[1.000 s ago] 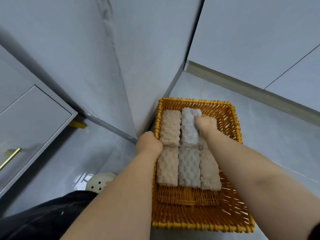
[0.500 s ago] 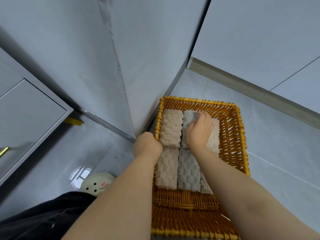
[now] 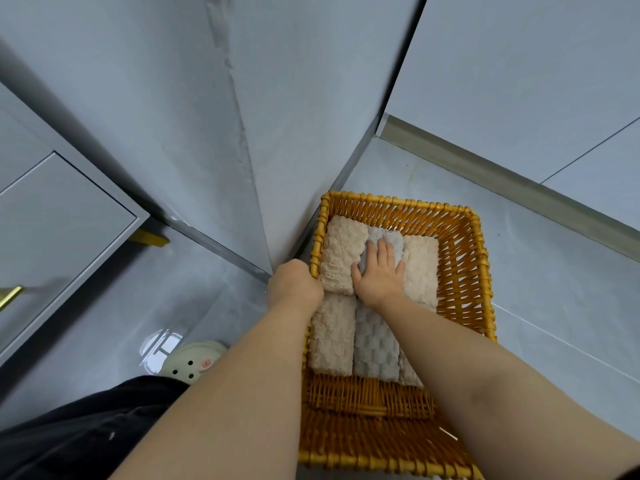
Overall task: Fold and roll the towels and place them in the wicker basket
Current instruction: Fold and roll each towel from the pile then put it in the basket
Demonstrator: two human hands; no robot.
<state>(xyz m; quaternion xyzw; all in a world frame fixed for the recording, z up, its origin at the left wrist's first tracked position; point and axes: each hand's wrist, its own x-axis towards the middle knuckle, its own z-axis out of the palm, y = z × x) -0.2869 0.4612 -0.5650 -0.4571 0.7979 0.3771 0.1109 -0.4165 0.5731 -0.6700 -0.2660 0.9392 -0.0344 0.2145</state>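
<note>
This looks like a room in a home, perhaps a bathroom: glossy grey floor tiles [image 3: 540, 282] meet plain grey walls [image 3: 138, 98], a grey cabinet [image 3: 52, 237] with a brass handle [image 3: 10, 296] stands at the left, a pale perforated clog [image 3: 194, 362] lies on the near floor, and a wicker basket [image 3: 460, 271] of rolled towels [image 3: 341, 258] sits by the wall corner.

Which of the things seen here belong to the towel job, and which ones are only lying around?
Job: wicker basket, gripped at its rim by the left hand; far grey towel, pressed under the flat right hand; five other rolled towels.
Lying about: pale clog; grey cabinet with gold handle.
</note>
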